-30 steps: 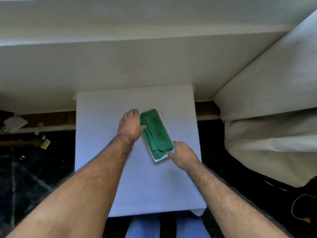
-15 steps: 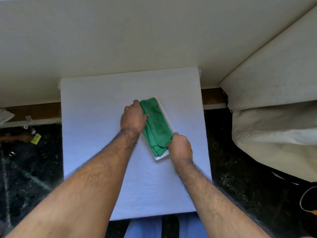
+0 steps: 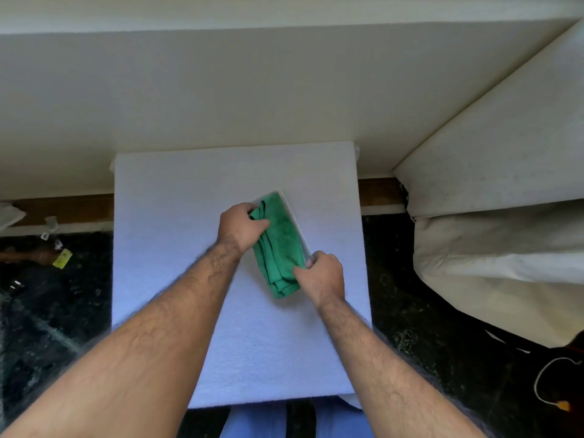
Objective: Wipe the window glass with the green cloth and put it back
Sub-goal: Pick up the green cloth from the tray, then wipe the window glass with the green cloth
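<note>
A folded green cloth (image 3: 279,245) lies on a small white tray (image 3: 289,205) in the middle of a white-covered table (image 3: 177,241). My left hand (image 3: 240,227) pinches the cloth's far left edge, thumb on top. My right hand (image 3: 322,275) grips the cloth's near right corner. The cloth is bunched between the two hands and covers most of the tray. No window glass shows in this view.
A pale wall (image 3: 252,90) runs behind the table, with a wooden skirting strip (image 3: 377,191). A cream covered bulk (image 3: 505,232) stands to the right. The dark floor (image 3: 57,311) on the left holds small litter and a yellow tag (image 3: 62,258). A white cable (image 3: 550,384) lies at the lower right.
Both hands have closed on the cloth: the left curled its fingers over the far edge, the right moved from the tray's near corner onto the cloth. The cloth has bunched up.
</note>
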`<act>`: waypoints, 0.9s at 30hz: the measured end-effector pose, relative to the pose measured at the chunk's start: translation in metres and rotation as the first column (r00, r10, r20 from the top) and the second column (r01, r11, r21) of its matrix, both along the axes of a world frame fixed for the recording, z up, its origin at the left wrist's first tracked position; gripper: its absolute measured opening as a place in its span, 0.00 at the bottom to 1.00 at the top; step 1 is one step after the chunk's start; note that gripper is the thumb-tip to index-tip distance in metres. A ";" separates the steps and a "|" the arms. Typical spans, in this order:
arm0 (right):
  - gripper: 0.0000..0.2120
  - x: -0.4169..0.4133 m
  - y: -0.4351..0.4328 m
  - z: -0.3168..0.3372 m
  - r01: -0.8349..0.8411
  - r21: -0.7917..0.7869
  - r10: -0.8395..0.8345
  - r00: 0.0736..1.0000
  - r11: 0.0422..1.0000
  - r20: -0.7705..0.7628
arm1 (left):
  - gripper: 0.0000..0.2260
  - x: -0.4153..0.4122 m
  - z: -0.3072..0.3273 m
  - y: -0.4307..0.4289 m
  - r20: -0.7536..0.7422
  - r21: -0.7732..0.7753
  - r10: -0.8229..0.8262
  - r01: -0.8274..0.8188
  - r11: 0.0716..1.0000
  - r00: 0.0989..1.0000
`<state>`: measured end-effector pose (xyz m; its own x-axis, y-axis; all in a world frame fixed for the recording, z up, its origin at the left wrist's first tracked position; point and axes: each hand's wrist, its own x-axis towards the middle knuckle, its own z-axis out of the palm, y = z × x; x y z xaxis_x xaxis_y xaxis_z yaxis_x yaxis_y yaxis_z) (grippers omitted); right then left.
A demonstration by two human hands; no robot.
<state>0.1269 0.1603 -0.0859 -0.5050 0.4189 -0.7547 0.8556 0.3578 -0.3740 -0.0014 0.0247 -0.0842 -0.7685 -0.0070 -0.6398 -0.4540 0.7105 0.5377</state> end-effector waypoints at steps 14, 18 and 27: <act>0.03 -0.037 0.063 0.153 0.231 -0.531 -0.402 0.886 0.815 -0.231 | 0.11 -0.030 0.199 0.015 0.041 0.486 0.127 -0.131 0.864 0.991; 0.01 -0.058 0.089 0.230 0.154 -0.544 -0.385 0.858 0.825 -0.340 | 0.09 -0.047 0.276 0.018 0.009 0.585 0.122 -0.104 0.804 0.992; 0.07 -0.092 0.132 0.405 0.024 -0.529 -0.380 0.723 0.848 -0.577 | 0.10 -0.082 0.449 0.032 -0.262 0.637 0.136 0.065 0.768 0.955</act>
<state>0.0351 0.2928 0.3186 -0.8762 0.2692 -0.3998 0.3688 -0.1595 -0.9157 -0.0829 0.0564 0.3645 -0.9190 0.2901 -0.2670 -0.2325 0.1479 0.9613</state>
